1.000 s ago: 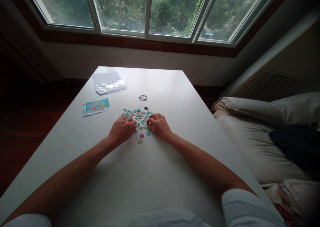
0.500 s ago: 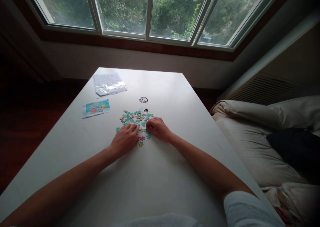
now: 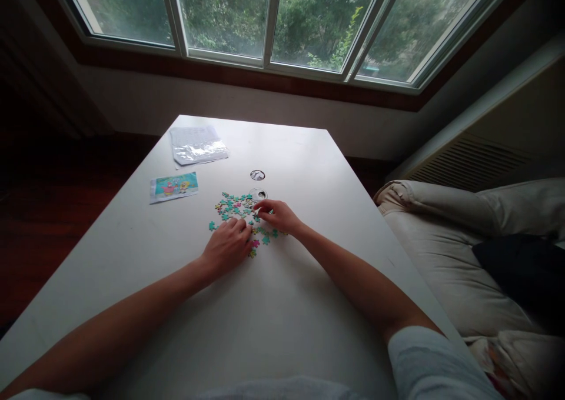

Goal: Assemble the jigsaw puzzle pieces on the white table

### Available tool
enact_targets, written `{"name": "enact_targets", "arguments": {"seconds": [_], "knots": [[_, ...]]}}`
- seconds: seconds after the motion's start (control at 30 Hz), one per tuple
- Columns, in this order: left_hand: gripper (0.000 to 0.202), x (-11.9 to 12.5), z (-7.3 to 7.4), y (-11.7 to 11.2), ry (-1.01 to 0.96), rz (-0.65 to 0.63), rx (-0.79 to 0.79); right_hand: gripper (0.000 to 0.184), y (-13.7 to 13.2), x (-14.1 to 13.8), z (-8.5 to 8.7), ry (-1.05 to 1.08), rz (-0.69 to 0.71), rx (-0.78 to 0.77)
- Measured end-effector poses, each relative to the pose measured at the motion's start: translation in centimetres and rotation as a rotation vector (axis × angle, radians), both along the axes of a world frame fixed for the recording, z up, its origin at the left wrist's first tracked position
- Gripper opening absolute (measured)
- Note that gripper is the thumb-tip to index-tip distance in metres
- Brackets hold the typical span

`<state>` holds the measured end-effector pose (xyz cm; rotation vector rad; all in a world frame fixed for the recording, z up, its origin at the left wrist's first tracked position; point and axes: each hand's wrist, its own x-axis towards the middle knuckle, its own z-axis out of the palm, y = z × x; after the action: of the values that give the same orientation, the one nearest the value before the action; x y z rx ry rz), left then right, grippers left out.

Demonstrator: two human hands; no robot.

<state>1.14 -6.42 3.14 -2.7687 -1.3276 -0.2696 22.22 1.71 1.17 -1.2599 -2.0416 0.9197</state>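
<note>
Right hand (image 3: 281, 215) farther across table (image 3: 318, 182), seemingly

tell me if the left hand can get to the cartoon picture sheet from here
Probably yes: the cartoon picture sheet lies farther out, to the left of the left hand, with only a flat teal puzzle piece near the way.

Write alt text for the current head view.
A person's left grip and right grip are among scattered jigsaw pieces on a white table. A cartoon picture lies to the left; a window is beyond.
</note>
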Motion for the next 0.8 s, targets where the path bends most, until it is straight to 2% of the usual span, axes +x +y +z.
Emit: {"name": "enact_targets", "arguments": {"seconds": [0.27, 0.53, 0.67, 0.8], "knots": [[0.024, 0.0, 0.1, 0.0, 0.014, 0.03, -0.001, 0.023, -0.6, -2.2, -0.7, -0.034, -0.01, 0.111], [0.025, 0.1, 0.2, -0.3, 0.033, 0.033, 0.008, 0.026, -0.5, -2.3, -1.2, -0.06, 0.038, 0.163], [0.024, 0.0, 0.2, -0.3, 0.043, 0.038, 0.012, 0.029, -0.6, -2.0, -1.0, -0.103, 0.089, 0.229], [0.025, 0.0, 0.1, -0.2, 0.038, 0.042, 0.011, 0.023, -1.0, -1.6, -0.4, -0.105, 0.121, 0.258]]}}
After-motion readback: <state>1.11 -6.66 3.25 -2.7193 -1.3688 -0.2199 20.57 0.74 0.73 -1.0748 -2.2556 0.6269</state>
